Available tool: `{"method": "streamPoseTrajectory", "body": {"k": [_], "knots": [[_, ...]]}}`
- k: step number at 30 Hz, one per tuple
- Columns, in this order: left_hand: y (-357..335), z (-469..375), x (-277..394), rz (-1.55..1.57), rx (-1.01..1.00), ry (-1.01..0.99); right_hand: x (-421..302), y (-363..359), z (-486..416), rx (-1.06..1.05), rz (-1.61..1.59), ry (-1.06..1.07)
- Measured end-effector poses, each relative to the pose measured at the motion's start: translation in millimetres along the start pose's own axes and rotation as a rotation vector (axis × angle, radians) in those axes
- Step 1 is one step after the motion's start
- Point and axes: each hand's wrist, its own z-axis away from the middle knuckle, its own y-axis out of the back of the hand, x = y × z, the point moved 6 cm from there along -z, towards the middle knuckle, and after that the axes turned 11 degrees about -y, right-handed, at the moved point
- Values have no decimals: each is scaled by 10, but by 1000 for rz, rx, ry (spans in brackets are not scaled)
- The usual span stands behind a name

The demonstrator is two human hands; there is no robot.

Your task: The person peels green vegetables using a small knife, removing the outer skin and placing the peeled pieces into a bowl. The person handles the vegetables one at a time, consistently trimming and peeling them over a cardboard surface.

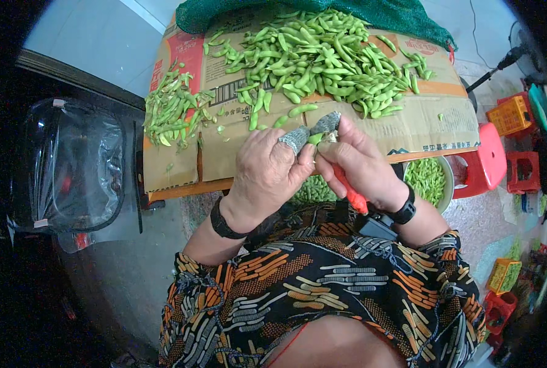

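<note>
Both of my hands meet just over the near edge of a cardboard-covered table (393, 138). Between their fingertips is a green soybean pod (315, 138), gripped by my left hand (273, 170) and my right hand (363, 161). Grey knitted covers sit on one finger of each hand. My right hand also holds a red-handled tool (356, 198), its working end hidden by the fingers. Beyond the hands lies a large heap of green pods (319, 60). A smaller pile of flattened, opened-looking pods (172, 110) lies at the left.
A green mesh sack (301, 9) lies along the table's far edge. Below the near edge, a round basin (449, 184) holds green beans or pods, beside a red plastic stool (490, 156). More green produce (317, 189) shows beneath my hands. Yellow and red baskets stand right.
</note>
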Motion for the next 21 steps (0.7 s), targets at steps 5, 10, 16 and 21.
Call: {"method": "streamPoseTrajectory", "body": {"k": [5, 10, 16, 21], "knots": [[5, -41, -43, 200, -5, 68, 25, 13, 53, 200, 525, 255], [-124, 140, -175, 631, -34, 355, 76, -19, 72, -58, 216, 0], [-427, 392, -155, 1109, 17, 783, 167, 50, 7, 54, 132, 62], [-332, 384, -107, 880, -127, 598, 245, 55, 33, 173, 437, 249]]}}
